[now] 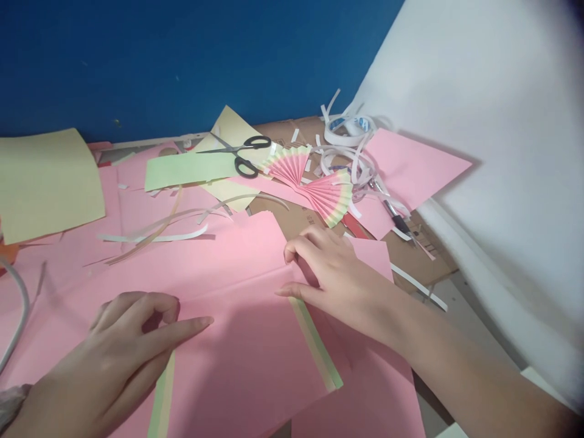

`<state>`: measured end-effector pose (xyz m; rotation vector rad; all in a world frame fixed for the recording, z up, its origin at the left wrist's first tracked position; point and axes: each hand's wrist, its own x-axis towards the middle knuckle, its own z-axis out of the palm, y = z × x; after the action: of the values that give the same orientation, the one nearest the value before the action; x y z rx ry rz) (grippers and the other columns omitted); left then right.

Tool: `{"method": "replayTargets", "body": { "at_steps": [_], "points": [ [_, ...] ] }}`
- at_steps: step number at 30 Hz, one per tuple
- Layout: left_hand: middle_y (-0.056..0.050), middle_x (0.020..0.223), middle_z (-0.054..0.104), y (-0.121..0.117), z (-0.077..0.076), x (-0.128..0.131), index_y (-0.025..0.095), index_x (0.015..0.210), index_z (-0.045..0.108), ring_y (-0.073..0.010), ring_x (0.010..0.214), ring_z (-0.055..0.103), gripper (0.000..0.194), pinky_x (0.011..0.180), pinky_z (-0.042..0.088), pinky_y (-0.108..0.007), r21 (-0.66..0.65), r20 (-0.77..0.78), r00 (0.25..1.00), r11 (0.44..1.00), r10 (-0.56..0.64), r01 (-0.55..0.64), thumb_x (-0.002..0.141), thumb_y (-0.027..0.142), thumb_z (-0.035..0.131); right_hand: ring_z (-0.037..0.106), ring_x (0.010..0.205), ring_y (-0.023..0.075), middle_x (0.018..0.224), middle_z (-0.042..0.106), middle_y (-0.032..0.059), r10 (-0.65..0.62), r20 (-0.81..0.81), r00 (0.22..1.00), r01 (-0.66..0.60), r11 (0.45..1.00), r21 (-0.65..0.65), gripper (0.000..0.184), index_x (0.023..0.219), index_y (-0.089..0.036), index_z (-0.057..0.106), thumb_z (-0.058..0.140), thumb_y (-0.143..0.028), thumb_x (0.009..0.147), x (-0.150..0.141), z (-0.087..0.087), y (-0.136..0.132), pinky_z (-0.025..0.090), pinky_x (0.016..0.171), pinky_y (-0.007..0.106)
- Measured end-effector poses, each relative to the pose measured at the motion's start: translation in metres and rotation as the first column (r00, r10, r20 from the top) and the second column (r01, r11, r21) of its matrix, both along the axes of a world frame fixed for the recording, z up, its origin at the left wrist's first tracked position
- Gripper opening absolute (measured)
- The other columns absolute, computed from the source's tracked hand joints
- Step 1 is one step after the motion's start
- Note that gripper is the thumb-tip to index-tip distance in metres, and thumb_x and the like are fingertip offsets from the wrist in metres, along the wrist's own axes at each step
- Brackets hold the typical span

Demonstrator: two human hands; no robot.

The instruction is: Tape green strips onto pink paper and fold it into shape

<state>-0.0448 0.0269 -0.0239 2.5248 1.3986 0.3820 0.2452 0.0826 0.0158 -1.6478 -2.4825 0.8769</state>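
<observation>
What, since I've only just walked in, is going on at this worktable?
A person has both bare hands on a pink paper sheet edged with green and yellow strips: the left hand at its far left corner, the right hand at its far right. Beyond them, open black-handled metal scissors lie partly over a light green paper strip, beside a pleated pink paper fan piece with a yellow-green rim.

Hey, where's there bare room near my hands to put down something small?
The pink paper lies bare between your left hand and the loose strips behind it. Another bare patch, the lower-right pink paper, is bordered by the striped sheet and your right forearm. Farther back it's crowded: scissors, pleated paper, white coils.
</observation>
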Motion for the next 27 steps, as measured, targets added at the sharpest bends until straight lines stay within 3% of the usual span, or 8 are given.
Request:
{"method": "replayTargets", "body": {
  "at_steps": [3, 7, 10, 15, 27],
  "points": [
    [-0.002, 0.087, 0.059, -0.011, -0.007, -0.004, 0.037, 0.105, 0.062, -0.022, 0.083, 0.049, 0.029, 0.069, 0.033, -0.036, 0.062, -0.128, 0.991, 0.997, -0.04, 0.048, 0.084, 0.028, 0.046, 0.043, 0.105, 0.023, 0.098, 0.05, 0.0017, -0.003, 0.001, 1.0, 0.003, 1.0, -0.004, 0.02, 0.089, -0.026, 0.05, 0.055, -0.044, 0.083, -0.001, -0.002, 0.0, 0.037, 0.084, 0.035],
    [0.0, 0.097, 0.063, -0.017, -0.008, -0.005, 0.034, 0.115, 0.055, -0.0223, 0.086, 0.048, 0.038, 0.073, 0.031, -0.035, 0.121, -0.252, 0.961, 0.981, -0.118, 0.152, 0.079, 0.024, 0.054, 0.042, 0.105, 0.0232, 0.097, 0.05, 0.0011, -0.023, -0.031, 0.999, 0.024, 0.999, 0.047, 0.02, 0.088, -0.025, 0.049, 0.055, -0.044, 0.083, -0.001, -0.006, -0.003, 0.036, 0.085, 0.035],
    [0.0, 0.101, 0.063, -0.016, -0.009, -0.003, 0.029, 0.12, 0.05, -0.0218, 0.091, 0.05, 0.038, 0.08, 0.032, -0.036, 0.02, -0.223, 0.957, 0.981, -0.185, 0.195, 0.082, 0.028, 0.053, 0.044, 0.102, 0.0221, 0.097, 0.049, 0.0007, -0.033, -0.044, 0.998, 0.035, 0.997, 0.065, 0.02, 0.089, -0.026, 0.049, 0.054, -0.044, 0.084, 0.0, -0.007, -0.004, 0.036, 0.084, 0.035],
    [-0.002, 0.1, 0.062, -0.014, -0.013, 0.0, 0.029, 0.118, 0.048, -0.0244, 0.091, 0.052, 0.048, 0.081, 0.033, -0.039, -0.019, -0.166, 0.975, 0.989, -0.15, 0.149, 0.077, 0.052, 0.058, 0.047, 0.096, 0.0214, 0.097, 0.05, 0.0011, -0.024, -0.014, 1.0, 0.024, 0.999, 0.027, 0.021, 0.09, -0.026, 0.05, 0.053, -0.046, 0.083, -0.001, -0.004, -0.005, 0.038, 0.08, 0.034],
    [-0.001, 0.099, 0.062, -0.014, -0.012, 0.001, 0.03, 0.118, 0.047, -0.0239, 0.09, 0.053, 0.049, 0.078, 0.035, -0.038, -0.036, -0.169, 0.977, 0.991, -0.134, 0.13, 0.076, 0.054, 0.058, 0.046, 0.095, 0.0187, 0.096, 0.048, -0.0007, -0.028, -0.052, 0.998, 0.032, 0.997, 0.074, 0.02, 0.088, -0.025, 0.049, 0.058, -0.042, 0.082, 0.0, -0.006, -0.004, 0.037, 0.079, 0.031]
  ]
}}
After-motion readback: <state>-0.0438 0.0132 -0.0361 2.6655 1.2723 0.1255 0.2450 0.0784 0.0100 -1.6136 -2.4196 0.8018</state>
